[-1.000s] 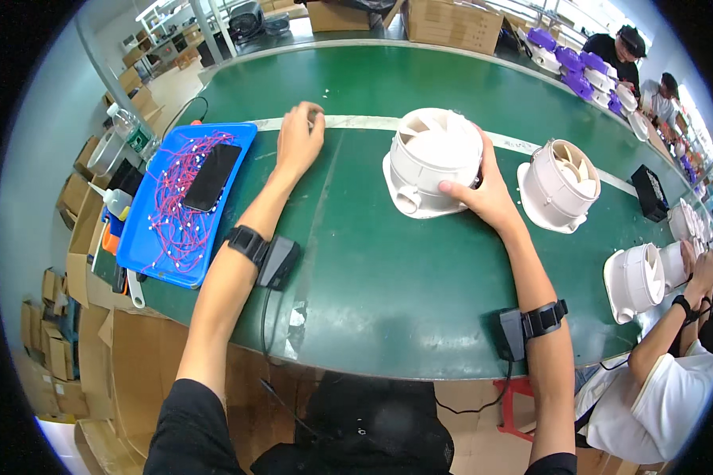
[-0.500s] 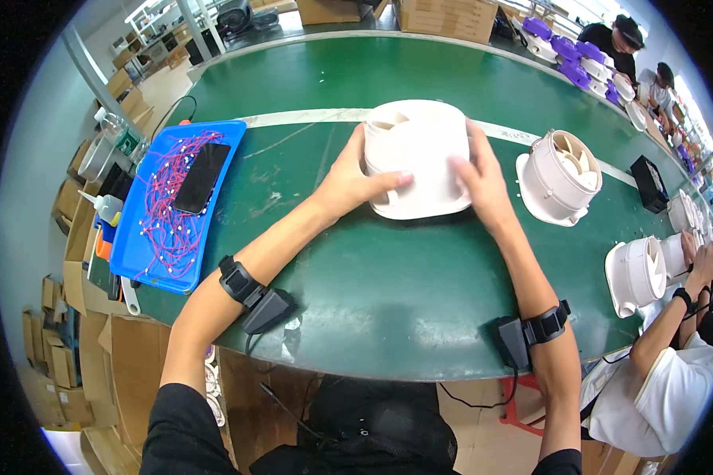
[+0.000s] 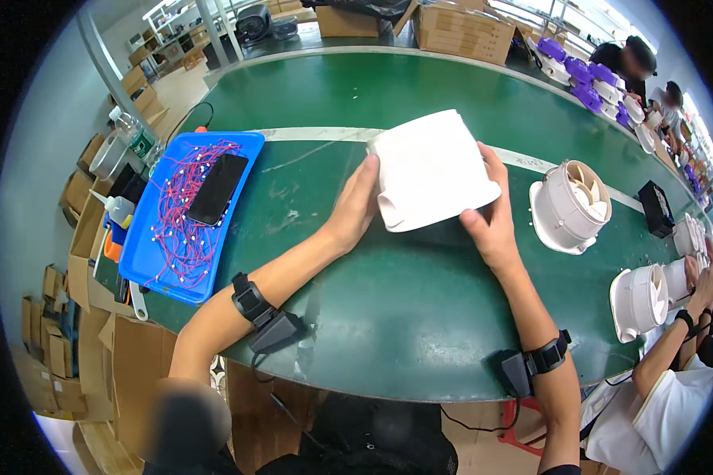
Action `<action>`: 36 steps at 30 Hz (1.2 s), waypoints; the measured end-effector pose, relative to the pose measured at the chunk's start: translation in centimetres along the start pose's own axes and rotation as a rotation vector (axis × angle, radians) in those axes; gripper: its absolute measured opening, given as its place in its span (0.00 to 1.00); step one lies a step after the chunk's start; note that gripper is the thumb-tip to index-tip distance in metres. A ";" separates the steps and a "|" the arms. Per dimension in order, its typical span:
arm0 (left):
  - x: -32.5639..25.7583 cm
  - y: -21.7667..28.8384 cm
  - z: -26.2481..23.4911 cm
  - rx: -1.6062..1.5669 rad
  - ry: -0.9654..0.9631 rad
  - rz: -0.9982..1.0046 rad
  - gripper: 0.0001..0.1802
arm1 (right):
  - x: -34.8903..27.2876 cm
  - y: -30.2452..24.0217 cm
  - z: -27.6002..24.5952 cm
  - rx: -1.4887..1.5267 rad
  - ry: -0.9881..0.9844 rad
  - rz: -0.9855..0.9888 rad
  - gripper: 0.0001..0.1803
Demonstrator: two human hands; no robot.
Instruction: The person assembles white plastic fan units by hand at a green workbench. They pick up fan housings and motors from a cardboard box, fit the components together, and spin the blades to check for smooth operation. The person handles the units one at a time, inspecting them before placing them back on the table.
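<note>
In the head view, a boxy white plastic housing [image 3: 436,174] is held tilted over the middle of a long green worktop [image 3: 388,332], its broad smooth face toward the camera. The left hand [image 3: 355,207] has its fingers clamped on the housing's left side; the right hand [image 3: 493,212] has its fingers clamped on the right side, with the thumb at the lower right corner. Whether the housing's underside touches the worktop cannot be told.

Left of the hands, a wide strip of green surface runs to the raised rim of a shallow blue plastic tray [image 3: 139,265], which holds thin pink-red wires with white ends [image 3: 174,226] and a flat black phone [image 3: 219,188]. The tray lies close to the worktop's left edge. Toward the person, open green surface reaches from the housing to the curved near edge; beyond the housing, a pale strip [image 3: 317,134] crosses, with more green surface up to the far edge.

The right side is tighter: a round white plastic housing with fan blades [image 3: 564,210] stands near the right hand but apart from it. Farther right are a small black open box [image 3: 655,208] and another white fan housing lying on its side [image 3: 635,305], near a co-worker's hand [image 3: 707,283].
</note>
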State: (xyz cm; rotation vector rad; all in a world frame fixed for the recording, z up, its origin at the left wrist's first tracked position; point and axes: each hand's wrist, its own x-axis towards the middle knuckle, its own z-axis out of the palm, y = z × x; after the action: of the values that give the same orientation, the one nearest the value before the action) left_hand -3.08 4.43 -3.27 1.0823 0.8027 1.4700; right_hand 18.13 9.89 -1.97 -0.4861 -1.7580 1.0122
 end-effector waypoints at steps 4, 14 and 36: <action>0.7 0.1 -0.4 0.013 0.024 -0.047 0.35 | 0.0 0.1 -0.4 0.068 0.043 0.025 0.52; -0.1 0.6 -0.2 0.119 -0.072 0.028 0.48 | 0.2 0.6 -0.4 0.054 0.024 -0.007 0.53; -0.6 1.9 0.3 -0.047 -0.106 -0.078 0.58 | 0.9 -2.4 -0.5 -0.546 0.029 -0.602 0.54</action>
State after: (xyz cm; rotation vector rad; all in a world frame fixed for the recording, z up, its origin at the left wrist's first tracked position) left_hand -3.46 3.43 -1.51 1.0729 0.7249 1.3489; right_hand 18.53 9.39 0.55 -0.2642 -1.9751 0.0981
